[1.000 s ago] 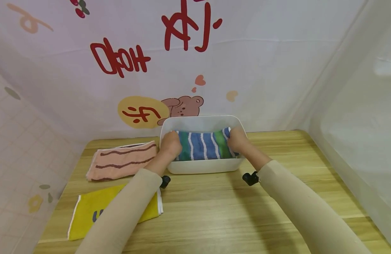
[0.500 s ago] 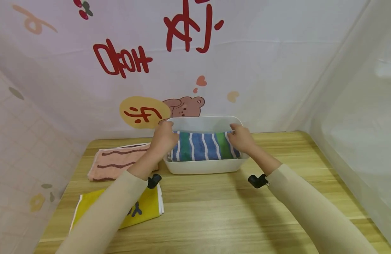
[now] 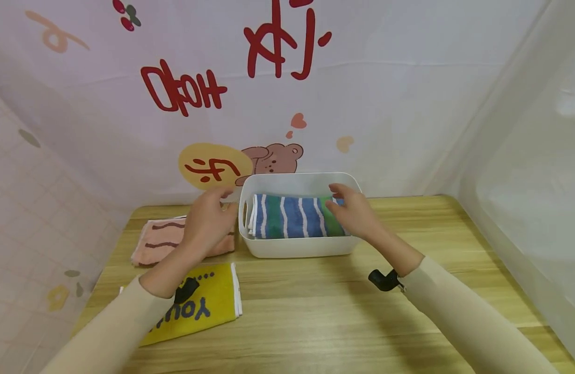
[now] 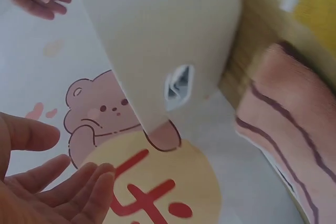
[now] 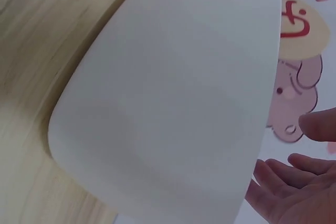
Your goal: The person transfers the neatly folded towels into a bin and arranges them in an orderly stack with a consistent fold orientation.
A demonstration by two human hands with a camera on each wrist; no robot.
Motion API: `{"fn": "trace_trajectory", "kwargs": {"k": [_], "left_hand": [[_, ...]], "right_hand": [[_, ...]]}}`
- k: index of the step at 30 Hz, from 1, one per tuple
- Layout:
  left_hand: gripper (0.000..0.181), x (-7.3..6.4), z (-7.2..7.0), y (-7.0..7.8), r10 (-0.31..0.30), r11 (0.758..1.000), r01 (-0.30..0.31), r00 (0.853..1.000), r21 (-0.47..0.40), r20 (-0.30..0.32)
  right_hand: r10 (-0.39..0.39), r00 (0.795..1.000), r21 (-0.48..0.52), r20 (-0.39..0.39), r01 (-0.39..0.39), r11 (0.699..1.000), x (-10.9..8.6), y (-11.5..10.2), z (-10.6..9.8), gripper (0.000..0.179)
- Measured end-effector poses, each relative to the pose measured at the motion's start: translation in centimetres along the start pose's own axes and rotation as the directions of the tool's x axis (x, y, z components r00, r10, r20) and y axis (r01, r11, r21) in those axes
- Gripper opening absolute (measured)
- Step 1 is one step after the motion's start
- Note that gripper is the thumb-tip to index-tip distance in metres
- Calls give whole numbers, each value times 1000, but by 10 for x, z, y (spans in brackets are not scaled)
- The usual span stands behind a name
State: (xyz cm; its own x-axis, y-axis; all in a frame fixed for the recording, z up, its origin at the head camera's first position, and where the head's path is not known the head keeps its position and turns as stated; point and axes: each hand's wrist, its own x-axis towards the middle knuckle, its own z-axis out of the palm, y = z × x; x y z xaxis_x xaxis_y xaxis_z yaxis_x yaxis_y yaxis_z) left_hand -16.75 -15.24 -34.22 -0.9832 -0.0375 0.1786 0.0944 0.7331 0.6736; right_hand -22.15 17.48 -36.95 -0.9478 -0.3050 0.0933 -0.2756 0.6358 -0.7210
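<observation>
A folded blue and green towel with white wavy stripes [image 3: 294, 217] lies inside a white plastic basket [image 3: 301, 248] against the back wall. My left hand [image 3: 209, 218] hovers left of the basket, over a folded pink towel [image 3: 158, 241] that it partly hides. Its fingers are loosely bent around nothing, as the left wrist view also shows. Over the basket's right end is my right hand [image 3: 355, 212], fingers relaxed and thumb apart, covering that end of the striped towel. The right wrist view shows these fingers [image 5: 278, 177] beyond the basket rim, holding nothing.
A folded yellow towel with dark lettering [image 3: 217, 296] lies in front of the pink one, partly under my left forearm. White printed cloth [image 3: 385, 119] hangs behind the wooden table [image 3: 296, 317]. More pale sheeting stands along both sides.
Both hands have let go of the striped towel's ends, leaving it flat in the basket. My left hand has moved left out of the basket; my right hand stays over its right end.
</observation>
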Motion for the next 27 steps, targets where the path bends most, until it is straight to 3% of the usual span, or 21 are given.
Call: {"fn": "trace_trajectory", "kwargs": {"k": [12, 22, 27], "left_hand": [[47, -45, -23, -29, 63, 992, -46, 988, 118, -142], [62, -69, -42, -56, 77, 986, -48, 980, 160, -184], [65, -81, -51, -71, 38, 989, -12, 984, 148, -175]], "right_hand": [[-159, 987, -45, -21, 158, 986, -22, -25, 30, 58], [-215, 975, -28, 63, 217, 976, -35, -51, 55, 67], [-198, 977, -26, 84, 201, 979, -40, -62, 69, 70]]}}
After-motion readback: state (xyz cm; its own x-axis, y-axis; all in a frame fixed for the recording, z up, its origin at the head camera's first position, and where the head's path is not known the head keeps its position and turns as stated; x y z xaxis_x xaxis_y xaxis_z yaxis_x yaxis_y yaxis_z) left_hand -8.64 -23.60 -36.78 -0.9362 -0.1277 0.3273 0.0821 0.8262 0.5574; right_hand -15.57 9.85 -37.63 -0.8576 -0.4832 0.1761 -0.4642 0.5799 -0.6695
